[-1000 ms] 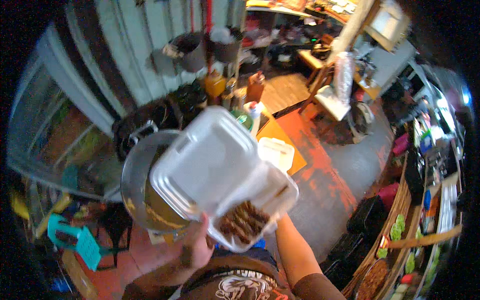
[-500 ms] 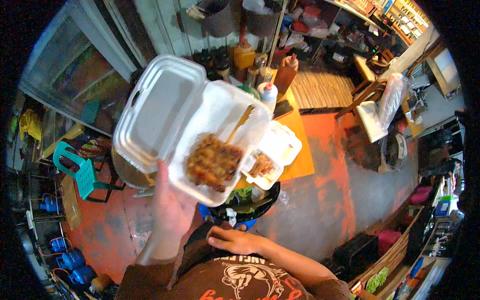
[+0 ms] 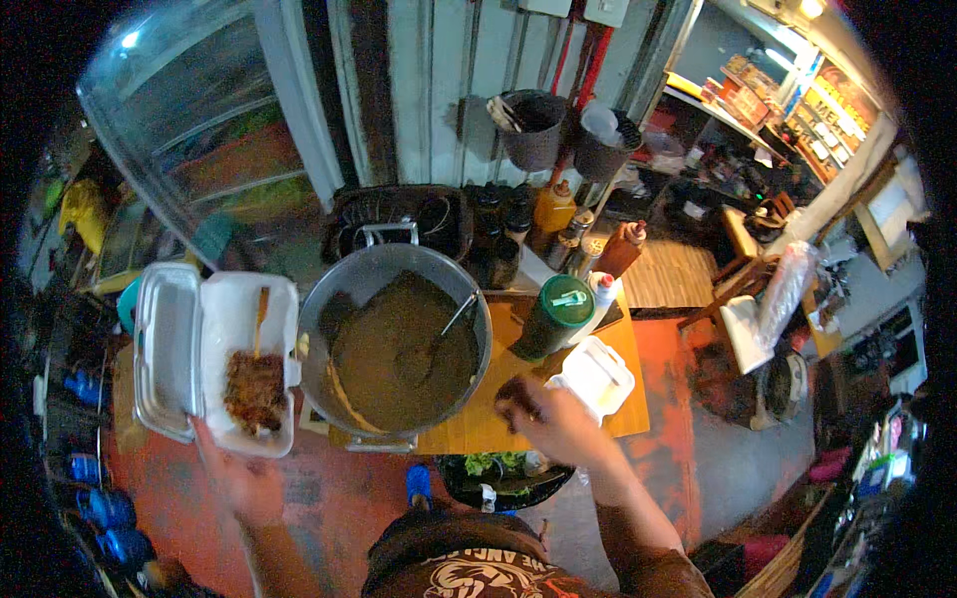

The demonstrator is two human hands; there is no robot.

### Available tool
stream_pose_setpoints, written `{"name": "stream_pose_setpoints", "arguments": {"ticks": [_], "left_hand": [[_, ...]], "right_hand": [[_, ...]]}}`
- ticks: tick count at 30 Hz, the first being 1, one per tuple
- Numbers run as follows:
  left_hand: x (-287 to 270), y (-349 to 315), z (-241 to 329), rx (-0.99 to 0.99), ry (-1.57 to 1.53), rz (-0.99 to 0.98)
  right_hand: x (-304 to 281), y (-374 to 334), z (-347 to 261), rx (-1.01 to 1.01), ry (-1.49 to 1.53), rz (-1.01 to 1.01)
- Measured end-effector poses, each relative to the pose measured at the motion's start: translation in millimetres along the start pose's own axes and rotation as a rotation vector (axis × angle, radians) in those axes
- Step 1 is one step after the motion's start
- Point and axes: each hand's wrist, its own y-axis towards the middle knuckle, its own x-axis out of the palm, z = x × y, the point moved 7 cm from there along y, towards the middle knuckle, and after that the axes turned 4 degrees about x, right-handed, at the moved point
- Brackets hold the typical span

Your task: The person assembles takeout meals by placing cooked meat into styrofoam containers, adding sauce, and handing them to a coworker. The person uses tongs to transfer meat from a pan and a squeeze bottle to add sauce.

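My left hand (image 3: 244, 483) holds up an open white foam takeout box (image 3: 216, 299) from below, at the left of a large metal pot. In the box lie browned chopped meat (image 3: 254, 392) and a thin wooden-looking stick or utensil (image 3: 262, 319). Brown sauce fills much of the pot (image 3: 311, 349), and a metal utensil handle (image 3: 460, 311) stands out of it. My right hand (image 3: 553, 424) hovers over the table's front part, beside a smaller open foam box (image 3: 603, 374). Its fingers are dark and blurred, so I cannot tell whether they hold anything.
A wooden table (image 3: 454, 436) carries the pot, a green-lidded container (image 3: 563, 304) and sauce bottles (image 3: 623, 249). A black bin (image 3: 513, 490) with greens stands below its front edge. Baskets (image 3: 533, 130) hang on the wall behind; a chair (image 3: 733, 234) is at the right.
My left hand has carried the foam box left and lower, bringing the pot into view. My right hand has moved from near my body out over the table. The view has shifted.
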Motion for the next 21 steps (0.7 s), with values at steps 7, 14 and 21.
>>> {"name": "stream_pose_setpoints", "arguments": {"ticks": [7,14,21], "left_hand": [[12,38,-44,-0.336,-0.320,-0.106],[76,22,-33,-0.670,-0.655,-0.262],[59,-6,-44,-0.548,-0.436,-0.076]], "right_hand": [[-125,20,196,0.367,0.013,0.979],[-150,119,322,0.017,-0.080,0.657],[-126,140,328,0.084,0.104,0.573]]}}
